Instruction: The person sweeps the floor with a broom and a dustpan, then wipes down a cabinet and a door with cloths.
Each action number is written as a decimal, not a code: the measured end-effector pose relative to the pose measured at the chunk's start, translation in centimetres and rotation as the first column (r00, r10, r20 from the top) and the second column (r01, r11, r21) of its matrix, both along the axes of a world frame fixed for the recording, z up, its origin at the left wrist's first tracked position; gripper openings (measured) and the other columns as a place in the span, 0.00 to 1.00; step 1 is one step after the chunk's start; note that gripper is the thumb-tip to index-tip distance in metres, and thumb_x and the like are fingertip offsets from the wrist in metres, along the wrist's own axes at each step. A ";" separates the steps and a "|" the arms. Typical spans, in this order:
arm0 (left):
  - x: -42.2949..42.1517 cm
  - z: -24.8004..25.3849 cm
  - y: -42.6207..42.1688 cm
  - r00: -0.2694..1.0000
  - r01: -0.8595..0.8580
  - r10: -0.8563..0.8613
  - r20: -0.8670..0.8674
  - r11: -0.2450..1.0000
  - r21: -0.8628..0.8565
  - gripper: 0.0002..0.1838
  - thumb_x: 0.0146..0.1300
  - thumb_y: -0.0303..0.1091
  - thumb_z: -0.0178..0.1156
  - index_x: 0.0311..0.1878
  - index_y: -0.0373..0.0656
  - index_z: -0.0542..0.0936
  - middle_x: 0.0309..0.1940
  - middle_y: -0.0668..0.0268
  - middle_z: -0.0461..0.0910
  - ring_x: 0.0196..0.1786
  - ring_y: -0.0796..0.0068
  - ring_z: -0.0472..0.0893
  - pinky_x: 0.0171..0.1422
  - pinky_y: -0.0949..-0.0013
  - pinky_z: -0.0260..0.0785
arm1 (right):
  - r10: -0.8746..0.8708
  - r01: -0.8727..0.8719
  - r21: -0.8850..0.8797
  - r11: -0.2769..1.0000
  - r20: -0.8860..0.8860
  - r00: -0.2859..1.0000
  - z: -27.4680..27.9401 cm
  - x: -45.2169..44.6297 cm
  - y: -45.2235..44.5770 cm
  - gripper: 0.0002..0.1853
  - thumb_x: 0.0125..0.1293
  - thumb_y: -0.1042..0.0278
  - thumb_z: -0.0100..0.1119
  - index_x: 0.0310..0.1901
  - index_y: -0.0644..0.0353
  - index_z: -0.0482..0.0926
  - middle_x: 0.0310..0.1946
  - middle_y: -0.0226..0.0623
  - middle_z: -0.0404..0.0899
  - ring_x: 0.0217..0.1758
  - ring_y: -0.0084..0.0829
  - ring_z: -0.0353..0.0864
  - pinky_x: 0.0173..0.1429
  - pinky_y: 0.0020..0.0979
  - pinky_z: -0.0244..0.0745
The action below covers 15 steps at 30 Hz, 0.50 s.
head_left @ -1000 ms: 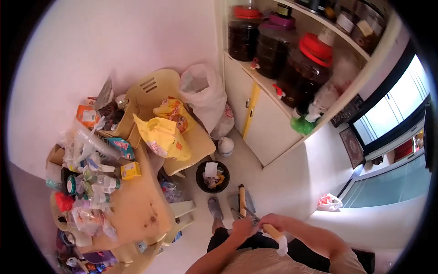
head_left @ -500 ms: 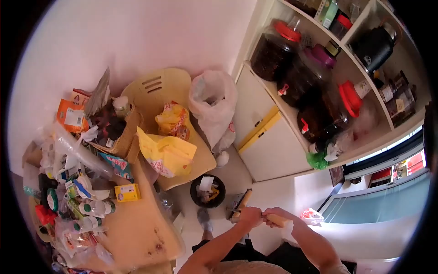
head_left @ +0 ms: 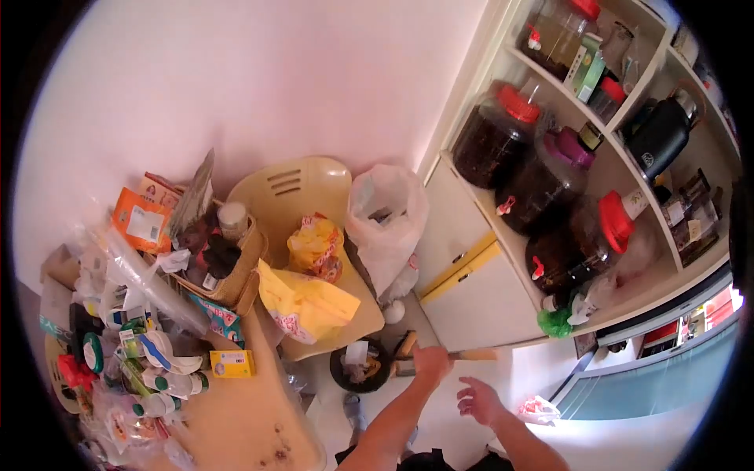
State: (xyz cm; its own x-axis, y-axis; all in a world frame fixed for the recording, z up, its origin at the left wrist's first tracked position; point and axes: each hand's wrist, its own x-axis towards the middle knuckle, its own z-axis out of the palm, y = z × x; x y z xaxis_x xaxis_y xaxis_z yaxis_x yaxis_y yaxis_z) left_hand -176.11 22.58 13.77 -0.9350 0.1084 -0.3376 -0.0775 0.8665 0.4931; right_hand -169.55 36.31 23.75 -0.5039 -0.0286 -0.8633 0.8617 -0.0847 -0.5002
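Observation:
My left hand (head_left: 432,363) is closed around a long tool near the bottom middle. A light wooden handle (head_left: 475,355) sticks out to the right of that fist. Left of the fist, another orange-brown wooden piece (head_left: 406,344) shows near the bin; how the two join is hidden by the hand. My right hand (head_left: 480,399) is below and right of the handle, apart from it, with its fingers spread and nothing in it. A black bin (head_left: 339,375) with rubbish inside stands left of my left hand.
A cluttered table (head_left: 236,424) is at the left. Behind it, a cream chair (head_left: 310,177) bears yellow bags (head_left: 302,302). A white sack (head_left: 389,192) stands beside the chair. Shelves with large dark jars (head_left: 491,141) rise at the right, above a white cabinet (head_left: 503,306).
My right hand has let go of the wooden handle and opened. My left hand still holds the tool, now raised nearer the bin. The view has shifted, showing more shelves.

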 end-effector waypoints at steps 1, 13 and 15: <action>-0.3 0.7 -0.1 0.999 -0.035 0.035 0.022 0.999 -0.002 0.18 0.61 0.49 0.52 0.36 0.46 0.84 0.32 0.62 0.84 0.39 0.63 0.84 0.58 0.46 0.57 | 0.047 -0.047 -0.010 0.999 0.016 0.999 -0.1 0.6 0.4 0.21 0.65 0.53 0.55 0.55 0.54 0.70 0.32 0.38 0.72 0.24 0.32 0.73 0.29 0.36 0.73; 9.5 2.5 0.5 0.834 -0.330 0.208 -0.511 0.931 -0.160 0.37 0.57 0.54 0.58 0.65 0.41 0.67 0.60 0.59 0.73 0.62 0.63 0.70 0.65 0.43 0.53 | 0.441 -0.410 0.183 0.894 -0.182 0.879 -4.7 2.1 8.4 0.32 0.63 0.59 0.60 0.65 0.62 0.60 0.36 0.40 0.74 0.28 0.31 0.76 0.27 0.33 0.78; 13.9 3.0 0.1 0.780 -0.408 0.348 -0.519 0.913 0.000 0.36 0.55 0.49 0.62 0.65 0.43 0.67 0.60 0.62 0.73 0.61 0.59 0.70 0.66 0.49 0.55 | 0.574 -0.479 0.329 0.814 -0.327 0.750 -6.2 0.8 8.9 0.36 0.61 0.56 0.63 0.65 0.65 0.60 0.41 0.43 0.73 0.31 0.32 0.78 0.33 0.35 0.79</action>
